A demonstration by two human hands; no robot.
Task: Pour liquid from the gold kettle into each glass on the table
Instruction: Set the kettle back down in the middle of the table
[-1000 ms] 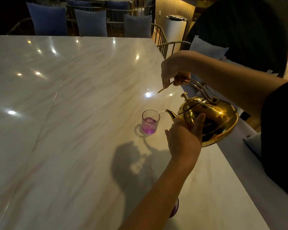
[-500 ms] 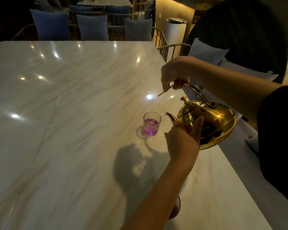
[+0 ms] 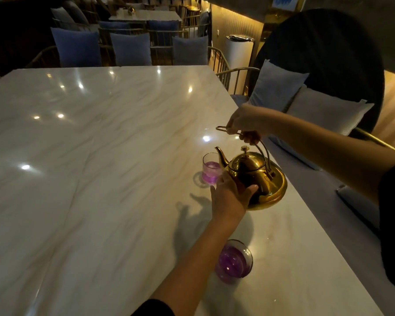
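The gold kettle is upright near the right edge of the marble table, its spout pointing up to the left beside a small glass that holds purple liquid. My right hand grips the kettle's handle from above. My left hand is pressed against the kettle's near side. A second glass with purple liquid stands closer to me, partly hidden behind my left forearm. No stream comes out of the spout.
The table's right edge runs just past the kettle, with a bench and pale cushions beyond. Chairs with blue cushions line the far edge. A white bin stands at the back right.
The kettle has tipped back from its pouring tilt to upright and dropped lower toward the table. The stream into the small glass has stopped. The view has tilted, showing the near glass.
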